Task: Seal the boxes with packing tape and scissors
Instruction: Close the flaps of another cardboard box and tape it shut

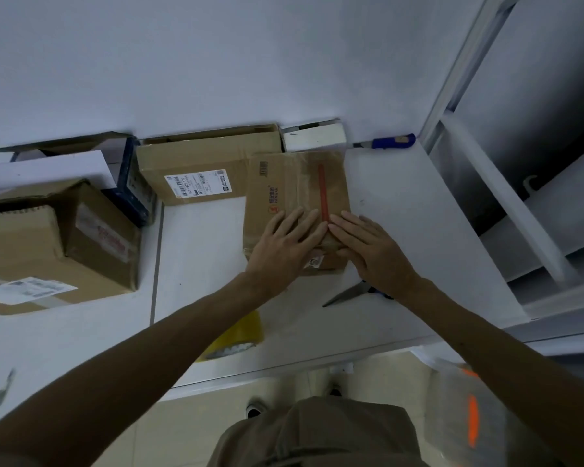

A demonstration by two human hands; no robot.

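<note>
Pressing the brown cardboard box [284,183] flat-fingered, grasping nothing, left hand [284,241] and right hand [368,251] risk the left forearm [169,338] sweeping the yellow tape roll [246,332] off the front edge of the white table [402,197].

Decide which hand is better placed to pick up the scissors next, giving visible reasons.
Right. The scissors lie on the table near the right hand, by its wrist; the left hand presses flat on the box, farther away.

This looks like a parcel-packing stockroom: cardboard boxes [196,156] with shipping labels [196,185] crowd a white table [402,203] from nine to twelve o'clock, and white metal shelving [506,200] stands at two o'clock.
</note>
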